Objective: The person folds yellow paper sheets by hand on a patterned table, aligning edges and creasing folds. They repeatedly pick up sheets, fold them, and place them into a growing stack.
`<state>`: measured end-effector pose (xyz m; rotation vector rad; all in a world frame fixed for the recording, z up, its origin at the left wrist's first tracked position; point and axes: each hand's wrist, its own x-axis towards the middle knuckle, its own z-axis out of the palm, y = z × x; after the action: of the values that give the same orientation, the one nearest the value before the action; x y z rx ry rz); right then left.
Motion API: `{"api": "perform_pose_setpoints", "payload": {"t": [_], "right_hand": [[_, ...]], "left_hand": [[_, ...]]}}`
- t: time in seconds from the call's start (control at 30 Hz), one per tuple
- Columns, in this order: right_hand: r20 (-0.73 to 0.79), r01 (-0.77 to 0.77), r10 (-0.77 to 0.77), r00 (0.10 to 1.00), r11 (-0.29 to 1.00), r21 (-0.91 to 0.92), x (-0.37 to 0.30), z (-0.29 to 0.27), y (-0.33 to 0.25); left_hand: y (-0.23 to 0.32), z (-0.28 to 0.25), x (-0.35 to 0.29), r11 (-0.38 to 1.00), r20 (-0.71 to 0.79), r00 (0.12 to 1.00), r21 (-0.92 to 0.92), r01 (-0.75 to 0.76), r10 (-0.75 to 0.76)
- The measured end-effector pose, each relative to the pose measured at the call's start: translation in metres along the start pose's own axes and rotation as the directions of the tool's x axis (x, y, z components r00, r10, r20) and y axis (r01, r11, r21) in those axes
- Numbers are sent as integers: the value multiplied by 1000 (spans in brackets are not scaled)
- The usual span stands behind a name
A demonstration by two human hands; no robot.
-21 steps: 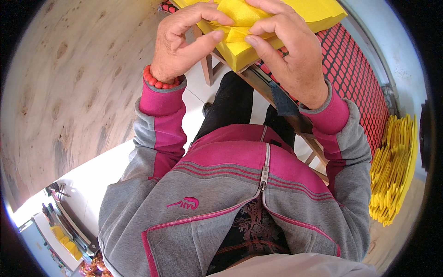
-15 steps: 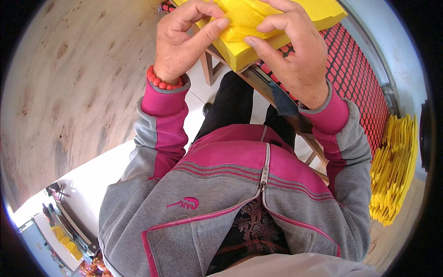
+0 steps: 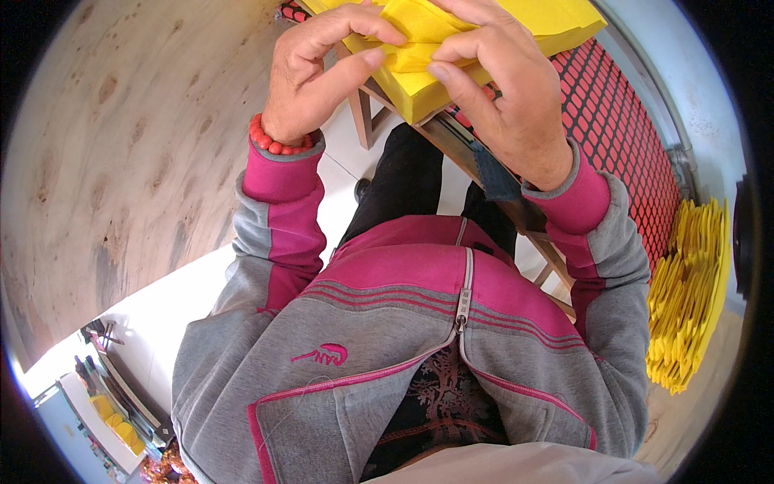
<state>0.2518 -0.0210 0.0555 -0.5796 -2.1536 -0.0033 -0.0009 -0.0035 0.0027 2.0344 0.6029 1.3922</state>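
A folded yellow paper sheet (image 3: pixel 427 22) lies on top of a thick stack of yellow paper (image 3: pixel 418 98) at the top of the view. My left hand (image 3: pixel 310 77) grips the sheet's left side loosely, its index fingertip on a crease and the thumb just below. From the other side my right hand (image 3: pixel 512 97) pinches the sheet's near right edge between thumb and index finger. Its other fingers reach over the paper, and their tips are partly cut off by the frame. Red beads (image 3: pixel 278 143) circle my left wrist.
The stack rests on a wooden stand (image 3: pixel 451 141) beside a red and black patterned surface (image 3: pixel 613 113). A bundle of folded yellow paper (image 3: pixel 685 298) stands at the right. On the left rises a large wooden board (image 3: pixel 137 161). A pipe (image 3: pixel 681 165) runs along the right wall.
My left thumb and index finger have parted slightly, and the hand has shifted a little left. The right hand has moved slightly left over the sheet, whose fold now looks flatter.
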Motion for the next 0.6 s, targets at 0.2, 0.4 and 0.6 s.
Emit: {"api": "perform_pose_setpoints", "payload": {"t": [0.2, 0.4, 0.6], "right_hand": [[-63, 37, -36, 997, 999, 17, 0, 4, 3], [-41, 19, -18, 999, 999, 27, 0, 2, 2], [-31, -3, 4, 1000, 999, 53, 0, -1, 2]], "left_hand": [[4, -2, 4, 999, 53, 998, 23, -31, 30], [4, -1, 2, 1000, 39, 999, 8, 13, -13], [-2, -1, 1, 999, 25, 999, 34, -27, 26]]}}
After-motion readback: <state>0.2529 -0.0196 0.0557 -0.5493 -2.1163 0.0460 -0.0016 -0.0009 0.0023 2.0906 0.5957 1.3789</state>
